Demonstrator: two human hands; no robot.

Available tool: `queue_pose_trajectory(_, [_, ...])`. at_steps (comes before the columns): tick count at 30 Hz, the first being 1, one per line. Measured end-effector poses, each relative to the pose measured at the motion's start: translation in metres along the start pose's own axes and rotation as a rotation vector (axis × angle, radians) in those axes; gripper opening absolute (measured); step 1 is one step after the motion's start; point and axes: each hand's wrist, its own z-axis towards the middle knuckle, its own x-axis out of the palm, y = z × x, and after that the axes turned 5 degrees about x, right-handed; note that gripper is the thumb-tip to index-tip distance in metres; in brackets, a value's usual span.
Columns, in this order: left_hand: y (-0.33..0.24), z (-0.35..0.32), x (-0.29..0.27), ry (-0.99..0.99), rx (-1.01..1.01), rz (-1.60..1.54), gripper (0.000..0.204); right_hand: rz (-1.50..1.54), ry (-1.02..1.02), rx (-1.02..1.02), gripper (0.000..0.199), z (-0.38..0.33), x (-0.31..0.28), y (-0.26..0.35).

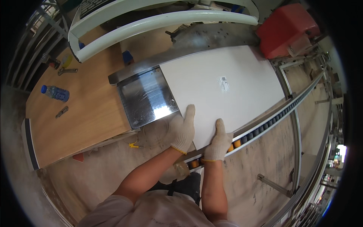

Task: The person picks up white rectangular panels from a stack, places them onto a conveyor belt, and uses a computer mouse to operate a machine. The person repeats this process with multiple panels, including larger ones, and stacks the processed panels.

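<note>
A large white panel (249, 87) with a small printed label (223, 84) lies across the shiny metal machine bed (145, 98) and reaches over the roller rail (261, 131). My left hand (182, 132), in a cream knitted glove, grips the panel's near left corner area, its thumb on top. Gloved the same way, my right hand (218, 144) holds the near edge, thumb on the upper face. The fingers of both hands are mostly hidden under or beside the panel.
Left of the machine bed, a wooden tabletop (90, 109) carries a blue-capped bottle (56, 93), a wrench (68, 71) and a small metal piece (62, 112). A red machine housing (285, 28) stands at the far right. A pale curved bar (166, 23) spans the far side.
</note>
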Motion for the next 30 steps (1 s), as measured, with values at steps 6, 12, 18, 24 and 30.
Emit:
queue_pose_trajectory(6, [-0.004,0.0,-0.01,0.088,0.171,0.349,0.07,0.129,0.014,-0.059,0.063,-0.008,0.008,-0.017])
queue_pose_trajectory(12, [0.018,-0.019,0.002,-0.066,0.108,-0.65,0.049,0.058,-0.031,-0.062,0.059,-0.014,-0.002,-0.028])
queue_pose_trajectory(18, [0.013,-0.024,-0.02,0.194,-0.064,-0.738,0.057,0.146,-0.041,0.009,0.055,-0.031,-0.001,-0.024])
queue_pose_trajectory(24, [-0.009,-0.005,0.045,0.132,-0.02,-0.48,0.06,0.04,-0.05,-0.098,0.049,0.027,-0.002,0.018])
queue_pose_trajectory(30, [-0.035,0.029,0.106,0.052,0.043,-0.259,0.063,0.065,-0.115,-0.04,0.051,0.105,-0.005,0.037])
